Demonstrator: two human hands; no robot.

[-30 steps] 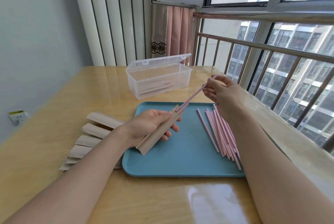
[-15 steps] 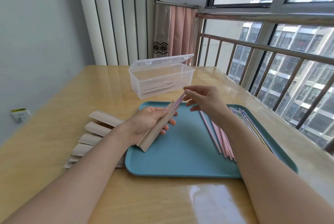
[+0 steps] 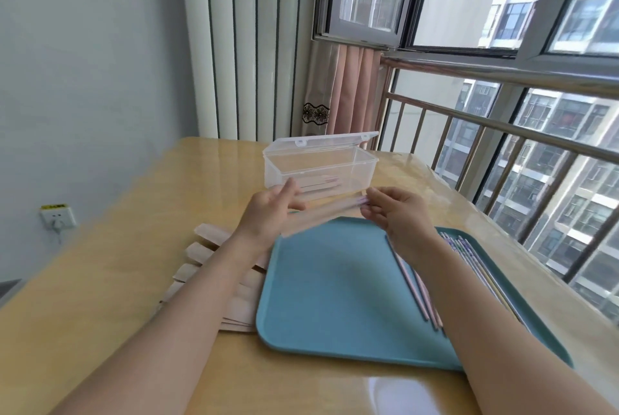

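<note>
Room: balcony corner, grey wall, window with railing, wooden table [image 3: 100, 280] by the window
Head view, tray: blue tray [image 3: 335, 297] in front of the person; keeps loose straws from rolling off
Head view, box: clear box [image 3: 318, 166] behind the tray, lid tipped back; a few filled sleeves lie inside, so likely where finished ones go
Head view, stack: empty paper sleeves [image 3: 207, 247] fanned left of the tray, near the left arm for easy pick-up
Head view, straws: pink straws [image 3: 418, 290] on the tray's right part; patterned straws [image 3: 469, 253] just beyond, by the right rim
Sleeve in hand: paper sleeve [image 3: 321, 213] held in the air between both hands, above the tray's far edge, just in front of the box; blurred
Left hand [image 3: 268, 210]: at the sleeve's closed end; fingers look fairly straight; blur, cannot tell if it clamps
Right hand [image 3: 395, 213]: fingertips pinch the straw tips [image 3: 363, 202] poking from the sleeve's mouth; probably seating them
Step, judged: sleeve filled, headed for the box
</note>
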